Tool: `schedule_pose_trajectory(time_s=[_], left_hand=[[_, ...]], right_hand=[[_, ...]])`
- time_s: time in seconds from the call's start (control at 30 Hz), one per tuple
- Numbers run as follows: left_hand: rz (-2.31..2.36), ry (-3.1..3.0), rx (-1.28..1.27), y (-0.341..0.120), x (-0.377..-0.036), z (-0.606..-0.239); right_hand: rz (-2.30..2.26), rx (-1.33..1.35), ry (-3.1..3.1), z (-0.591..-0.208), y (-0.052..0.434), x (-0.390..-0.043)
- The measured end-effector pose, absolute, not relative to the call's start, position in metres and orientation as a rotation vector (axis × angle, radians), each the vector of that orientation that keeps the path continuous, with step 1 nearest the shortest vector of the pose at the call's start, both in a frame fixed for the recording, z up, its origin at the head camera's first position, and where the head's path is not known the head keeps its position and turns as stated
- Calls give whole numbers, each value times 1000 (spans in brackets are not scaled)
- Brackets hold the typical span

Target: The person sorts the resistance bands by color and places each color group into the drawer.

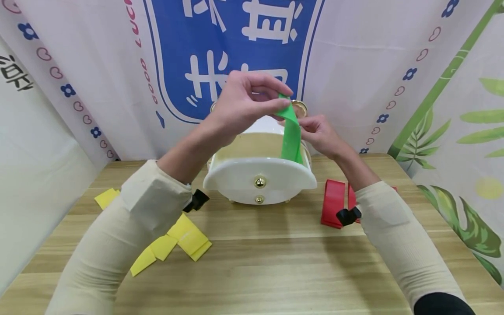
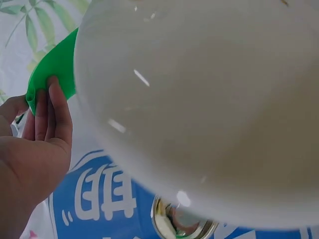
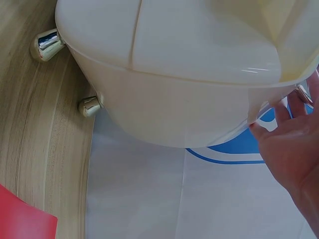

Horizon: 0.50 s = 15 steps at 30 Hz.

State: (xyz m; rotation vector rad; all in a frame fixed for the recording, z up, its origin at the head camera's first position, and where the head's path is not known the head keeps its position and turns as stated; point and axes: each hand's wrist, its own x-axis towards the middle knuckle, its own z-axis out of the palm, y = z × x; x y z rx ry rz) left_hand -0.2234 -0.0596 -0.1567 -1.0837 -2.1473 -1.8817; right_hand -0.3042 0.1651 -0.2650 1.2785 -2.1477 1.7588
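Note:
A glossy white box [image 1: 224, 179] with gold knobs and a broad opening stands on the table. Above its right side my left hand [image 1: 246, 100] pinches the top of a green strip [image 1: 291, 140], whose lower end hangs into the opening. The left wrist view shows the same strip [image 2: 57, 64] between thumb and fingers, partly behind the box's white surface [image 2: 199, 99]. At the box's back right edge is my right hand [image 1: 316, 135]. In the right wrist view that hand [image 3: 294, 149] holds the rim, thumb at the side wall and fingers beyond the edge, partly hidden.
Yellow folded pieces [image 1: 190, 236] lie on the left of the wooden table [image 1: 252, 271], partly under the left forearm. Red folded pieces [image 1: 334, 203] lie on the right, near the right wrist. A printed cloth [image 1: 354, 52] hangs close behind the box.

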Motion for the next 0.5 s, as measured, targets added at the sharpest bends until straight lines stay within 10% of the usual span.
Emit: schedule_pose_trajectory(time_s=[0.5], left_hand=[[-1723,-2512,-913,-93,-222,-191]], right_hand=[[1625,1199,-2291,-260,162,-299]])
